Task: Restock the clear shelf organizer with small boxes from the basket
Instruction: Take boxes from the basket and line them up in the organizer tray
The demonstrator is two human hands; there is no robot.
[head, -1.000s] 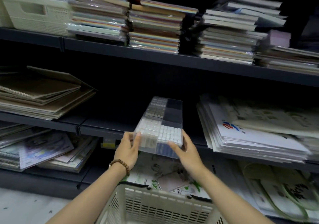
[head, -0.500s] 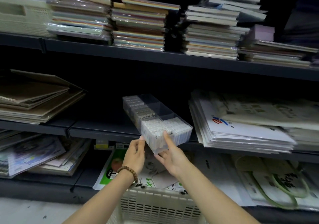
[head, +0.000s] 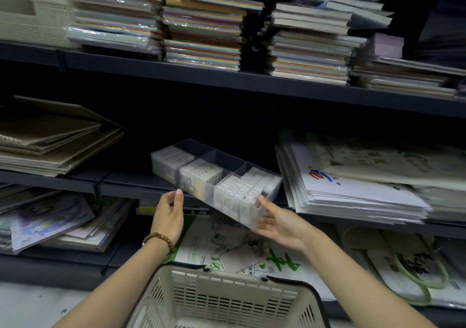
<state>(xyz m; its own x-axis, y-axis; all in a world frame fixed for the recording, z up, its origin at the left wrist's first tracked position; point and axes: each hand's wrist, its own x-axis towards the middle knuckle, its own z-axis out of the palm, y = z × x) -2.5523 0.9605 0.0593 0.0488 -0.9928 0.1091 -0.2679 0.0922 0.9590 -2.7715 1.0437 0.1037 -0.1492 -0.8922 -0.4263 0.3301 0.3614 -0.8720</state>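
Overhanging the shelf (head: 126, 185), clear organizer (head: 217, 176) holds white boxes (head: 238, 188).

Straight ahead of both hands there's a dark gap under the dark grey metal shelf board (head: 227, 80), but the clear plastic divided organizer (head: 201, 156) lies slantwise across it, its near end overhanging just above the right hand (head: 280, 224). Small white boxes (head: 237, 188) pack its near-side compartments; the far-side ones look open. Right of that hand, the stack of white printed paper bags (head: 353, 191) crowds the organizer's corner, a tight squeeze. Left of the left hand (head: 167, 216), bare shelf runs to the pile of brown kraft notebooks (head: 55, 141). Under the wrists, the cream slotted plastic basket (head: 227, 300) gapes open-topped.
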